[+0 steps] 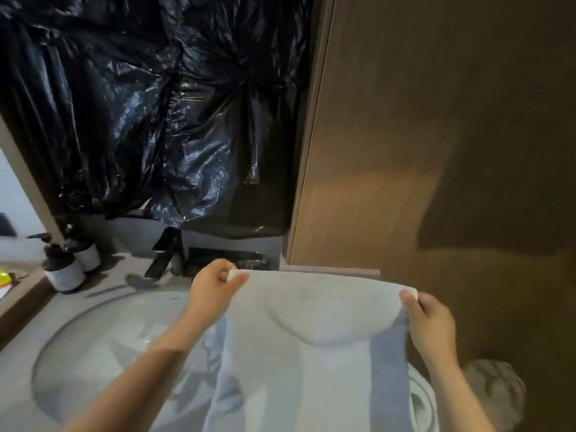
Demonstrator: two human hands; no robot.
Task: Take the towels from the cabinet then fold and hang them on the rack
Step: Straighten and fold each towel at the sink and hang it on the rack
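A white towel (314, 344) hangs in front of me, stretched flat between both hands, its lower part dropping out of the bottom of the view. My left hand (215, 286) pinches its upper left corner. At the upper right corner my right hand (431, 325) pinches the other end. The towel hangs over the right side of a round white sink (103, 353). No towel rack is in view. A tall wooden cabinet door (405, 151) stands shut on the right.
Black plastic sheeting (149, 113) covers the wall above the sink. A black faucet (165, 254) stands behind the basin. Two dark pump bottles (64, 272) sit on the counter at the left. A grey bundle (495, 391) lies at the lower right.
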